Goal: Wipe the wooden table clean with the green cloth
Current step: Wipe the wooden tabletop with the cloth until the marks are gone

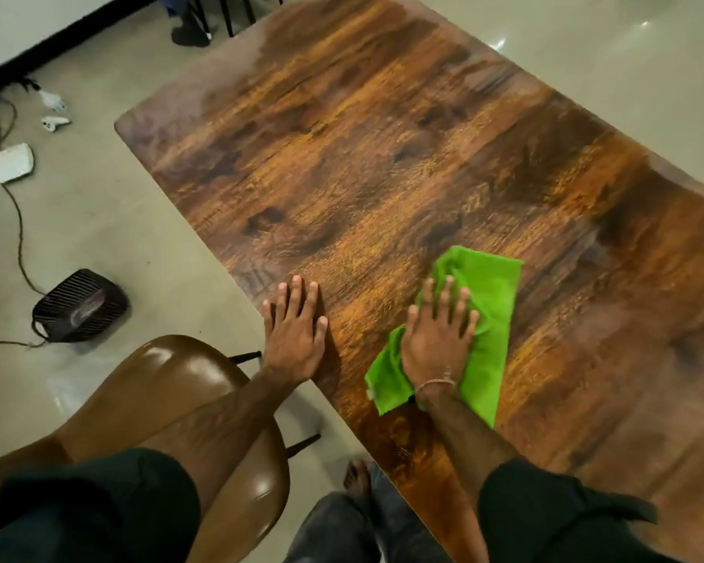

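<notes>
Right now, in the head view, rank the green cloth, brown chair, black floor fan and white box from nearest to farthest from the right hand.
1. green cloth: under the right hand, on the wooden table.
2. brown chair: left, beside the table's edge.
3. black fan: on the floor, further left.
4. white box: on the floor, far left.

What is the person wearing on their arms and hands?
Both arms have short black sleeves, left sleeve and right sleeve, with forearms bare. The right hand has a thin thread band at its wrist. The left hand wears nothing.
</notes>
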